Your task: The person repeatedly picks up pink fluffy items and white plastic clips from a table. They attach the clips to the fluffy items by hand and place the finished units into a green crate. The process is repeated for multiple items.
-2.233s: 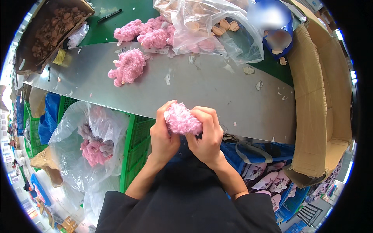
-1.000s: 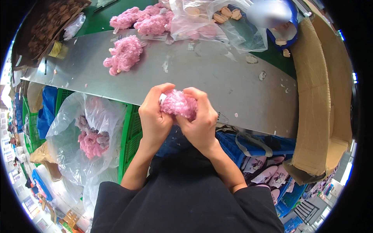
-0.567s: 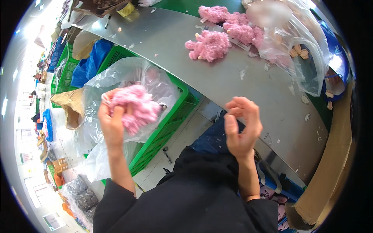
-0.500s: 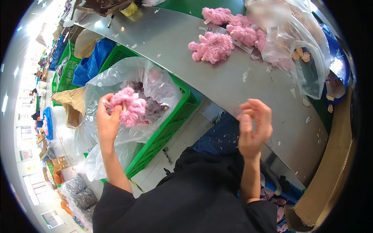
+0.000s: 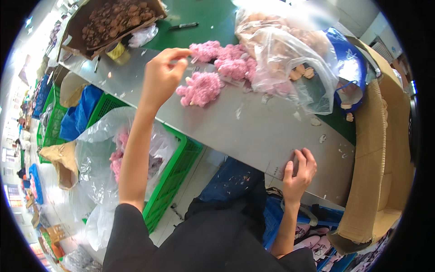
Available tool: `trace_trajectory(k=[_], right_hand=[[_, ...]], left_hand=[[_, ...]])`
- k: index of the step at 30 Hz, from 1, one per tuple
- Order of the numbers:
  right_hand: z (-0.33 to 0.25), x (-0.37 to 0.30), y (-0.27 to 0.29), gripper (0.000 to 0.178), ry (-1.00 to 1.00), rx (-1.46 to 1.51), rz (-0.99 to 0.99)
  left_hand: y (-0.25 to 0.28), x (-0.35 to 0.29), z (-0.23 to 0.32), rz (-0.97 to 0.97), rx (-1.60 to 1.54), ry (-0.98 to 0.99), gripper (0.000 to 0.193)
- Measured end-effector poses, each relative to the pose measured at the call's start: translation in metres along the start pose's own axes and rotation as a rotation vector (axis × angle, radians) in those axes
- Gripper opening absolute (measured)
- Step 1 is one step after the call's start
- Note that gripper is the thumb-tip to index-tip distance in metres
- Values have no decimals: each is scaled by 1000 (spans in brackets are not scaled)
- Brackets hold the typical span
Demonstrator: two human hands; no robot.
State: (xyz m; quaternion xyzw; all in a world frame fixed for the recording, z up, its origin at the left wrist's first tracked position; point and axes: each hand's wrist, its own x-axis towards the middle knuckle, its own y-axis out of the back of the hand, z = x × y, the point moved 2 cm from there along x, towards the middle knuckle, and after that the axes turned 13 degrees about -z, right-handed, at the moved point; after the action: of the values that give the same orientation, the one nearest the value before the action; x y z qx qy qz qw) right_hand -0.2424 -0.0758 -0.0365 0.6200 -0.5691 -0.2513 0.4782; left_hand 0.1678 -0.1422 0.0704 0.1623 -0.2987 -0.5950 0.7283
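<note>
Metal tabletop [image 5: 263, 129], one frontmost pink plush [image 5: 200, 89]

Plush toys [image 5: 200, 89] on table [image 5: 253, 129]

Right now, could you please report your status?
Left fingers open, close to pink toys. Right fingers open, near edge of table. Clear bag partly covers toys.
</note>
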Motion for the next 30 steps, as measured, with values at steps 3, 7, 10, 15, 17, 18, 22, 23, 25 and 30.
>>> trace_trajectory(k=[3, 7, 10, 15, 17, 18, 22, 23, 25, 30], right_hand=[[-8, 6, -7, 34, -27, -71, 52], [-5, 5, -6, 32, -65, -70, 84], [-5, 6, -6, 31, -71, -63, 100], [-4, 7, -9, 28, -56, -31, 104], [-4, 5, -6, 28, -44, -12, 104], [-6, 4, -5, 28, -4, 79, 102], [-29, 15, 15, 29, 194, 425, 105], [-46, 22, 17, 31, 297, 480, 92], [-79, 37, 18, 50, 378, 706, 35], [-97, 52, -9, 45, 254, 915, -120]], left_hand=[[-32, 68, -58, -83, 357, -152, 33], [-68, 114, -104, -289, 629, 119, 32], [-64, 123, -139, -222, 677, 164, 30], [-29, 110, -109, -22, 496, 125, 34], [-17, 95, -79, -114, 120, 113, 25], [-11, 83, -60, -196, -115, 131, 23], [-29, 17, 38, -548, -529, 307, 15], [-32, -2, 46, -629, -564, 318, 15], [-48, -44, 56, -738, -755, 390, 19], [-111, -105, 76, -409, -1050, 389, 30]])
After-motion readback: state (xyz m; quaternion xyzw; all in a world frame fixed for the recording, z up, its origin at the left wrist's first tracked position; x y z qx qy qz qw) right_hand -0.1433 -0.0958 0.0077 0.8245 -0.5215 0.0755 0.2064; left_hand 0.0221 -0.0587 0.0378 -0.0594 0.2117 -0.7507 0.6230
